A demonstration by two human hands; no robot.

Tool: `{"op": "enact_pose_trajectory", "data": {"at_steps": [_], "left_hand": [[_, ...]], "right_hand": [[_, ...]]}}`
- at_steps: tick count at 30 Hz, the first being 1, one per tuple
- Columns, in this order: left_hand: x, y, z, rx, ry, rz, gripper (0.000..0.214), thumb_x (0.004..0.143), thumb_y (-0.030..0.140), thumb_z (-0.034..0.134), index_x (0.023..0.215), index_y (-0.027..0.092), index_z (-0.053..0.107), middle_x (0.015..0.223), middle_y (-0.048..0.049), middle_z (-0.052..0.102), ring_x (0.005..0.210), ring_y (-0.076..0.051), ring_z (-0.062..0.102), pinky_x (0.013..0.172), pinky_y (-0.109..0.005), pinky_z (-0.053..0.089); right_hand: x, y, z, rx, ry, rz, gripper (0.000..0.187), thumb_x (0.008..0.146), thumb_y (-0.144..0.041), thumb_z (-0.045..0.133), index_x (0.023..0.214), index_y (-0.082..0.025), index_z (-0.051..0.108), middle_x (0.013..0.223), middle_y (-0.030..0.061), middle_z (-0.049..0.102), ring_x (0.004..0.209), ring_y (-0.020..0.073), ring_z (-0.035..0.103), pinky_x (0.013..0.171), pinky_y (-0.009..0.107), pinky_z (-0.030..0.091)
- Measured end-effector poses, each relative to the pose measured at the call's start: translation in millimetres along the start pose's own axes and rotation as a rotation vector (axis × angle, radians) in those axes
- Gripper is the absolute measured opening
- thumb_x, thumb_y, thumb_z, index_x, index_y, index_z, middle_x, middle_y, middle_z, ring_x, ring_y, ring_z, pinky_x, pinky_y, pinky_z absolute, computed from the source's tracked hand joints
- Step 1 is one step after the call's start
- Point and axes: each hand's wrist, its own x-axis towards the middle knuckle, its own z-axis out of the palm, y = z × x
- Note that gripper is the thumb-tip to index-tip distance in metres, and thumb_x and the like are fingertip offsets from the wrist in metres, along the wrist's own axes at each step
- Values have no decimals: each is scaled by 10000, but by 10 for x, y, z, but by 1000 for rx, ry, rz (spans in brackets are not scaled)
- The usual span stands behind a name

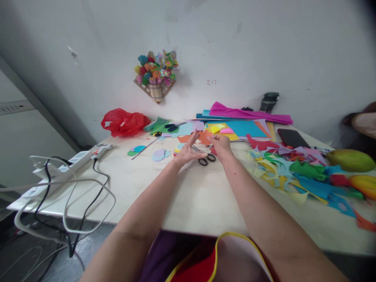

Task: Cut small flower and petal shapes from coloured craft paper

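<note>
Both my hands are stretched out over the middle of the white table (202,196). My left hand (188,150) and my right hand (221,144) pinch a small orange paper cut-out (205,137) between them, held just above the table. Black-handled scissors (205,158) lie on the table right under my hands. Round paper cut-outs in blue, green and lilac (152,152) lie to the left of my left hand.
A heap of coloured paper scraps (302,172) covers the right side, with mangoes (351,160) and a black phone (292,138) beyond. Stacked coloured sheets (241,125), a red plastic bag (123,122) and second scissors (173,126) sit at the back. A power strip with cables (63,166) hangs off the left edge.
</note>
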Motion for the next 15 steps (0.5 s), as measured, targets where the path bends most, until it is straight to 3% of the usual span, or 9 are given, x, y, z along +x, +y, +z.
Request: {"op": "enact_pose_trajectory", "data": {"at_steps": [7, 15], "left_hand": [[-3, -32, 18, -38, 20, -6, 1126, 379, 220, 1034, 1416, 290, 603, 1500, -171, 561, 1568, -374, 293, 1175, -468, 384], [18, -117, -19, 155, -47, 58, 1121, 507, 516, 990, 1497, 262, 531, 1615, -191, 440, 1565, -417, 279, 1228, -510, 304]], "right_hand": [[-29, -27, 16, 43, 22, 45, 211, 668, -319, 677, 607, -225, 498, 574, -53, 471, 552, 111, 458, 555, 251, 464], [-40, -63, 14, 57, 31, 36, 255, 664, -310, 744, 583, -217, 521, 554, -49, 486, 572, 124, 483, 569, 254, 474]]}}
